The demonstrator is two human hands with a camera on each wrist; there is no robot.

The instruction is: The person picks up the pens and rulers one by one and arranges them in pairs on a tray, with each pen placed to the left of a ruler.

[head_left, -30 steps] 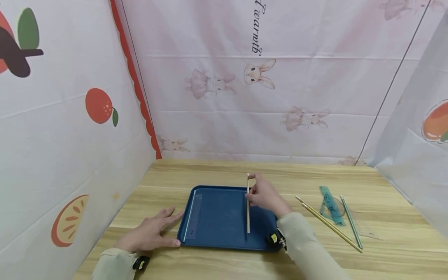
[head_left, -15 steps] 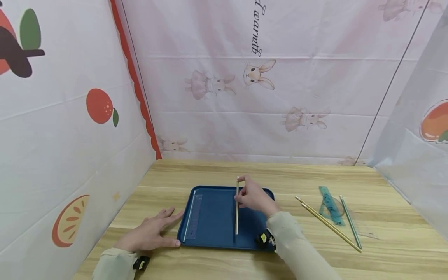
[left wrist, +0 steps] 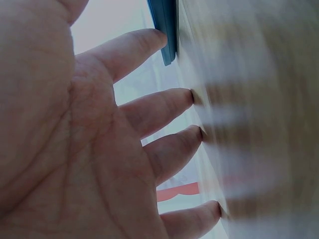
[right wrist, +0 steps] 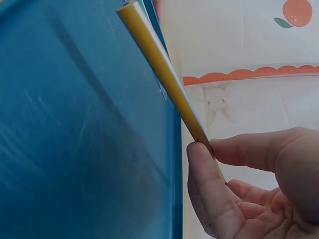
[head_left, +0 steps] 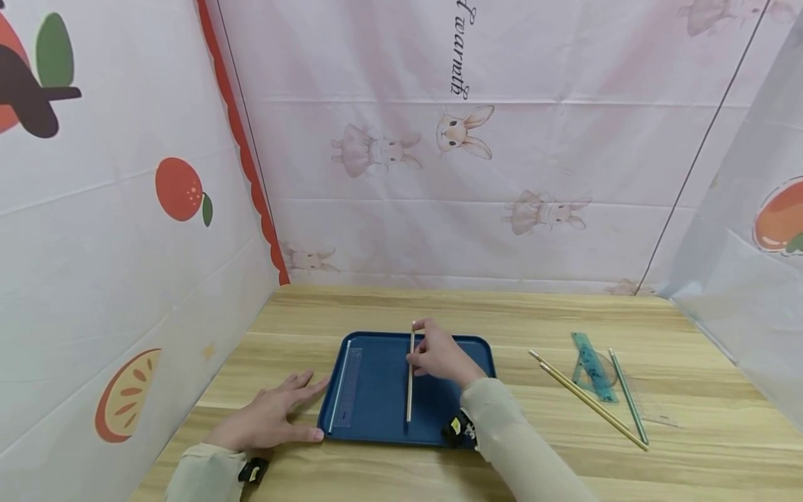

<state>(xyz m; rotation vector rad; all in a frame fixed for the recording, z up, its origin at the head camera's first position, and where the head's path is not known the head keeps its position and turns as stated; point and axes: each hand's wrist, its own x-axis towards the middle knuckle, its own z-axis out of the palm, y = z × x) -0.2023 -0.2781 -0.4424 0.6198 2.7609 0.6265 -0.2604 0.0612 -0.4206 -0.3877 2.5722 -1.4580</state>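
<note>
My right hand (head_left: pixel 442 355) pinches a gold pencil (head_left: pixel 410 401) between thumb and fingers, over the middle of the blue tray (head_left: pixel 383 418). In the right wrist view the pencil (right wrist: pixel 169 84) slants above the tray floor and casts a shadow on it. Along the tray's left side lie a pale, silvery pencil (head_left: pixel 339 387) and a clear ruler (head_left: pixel 348 387), side by side. My left hand (head_left: pixel 270 415) is spread flat at the tray's left edge, index finger and thumb at the rim. Its other fingertips (left wrist: pixel 197 133) rest on the wooden table.
On the table right of the tray lie two gold pencils (head_left: pixel 590 403), a green pencil (head_left: pixel 629 397) and a teal ruler (head_left: pixel 596 369) overlapping a teal set square and a round clear piece. A faint clear piece (head_left: pixel 659 420) lies beyond. Printed cloth walls (head_left: pixel 401 244) enclose the table.
My right hand has carried the gold pencil leftward across the tray, from its right part to the middle, and slightly lower. My left hand has stayed in place.
</note>
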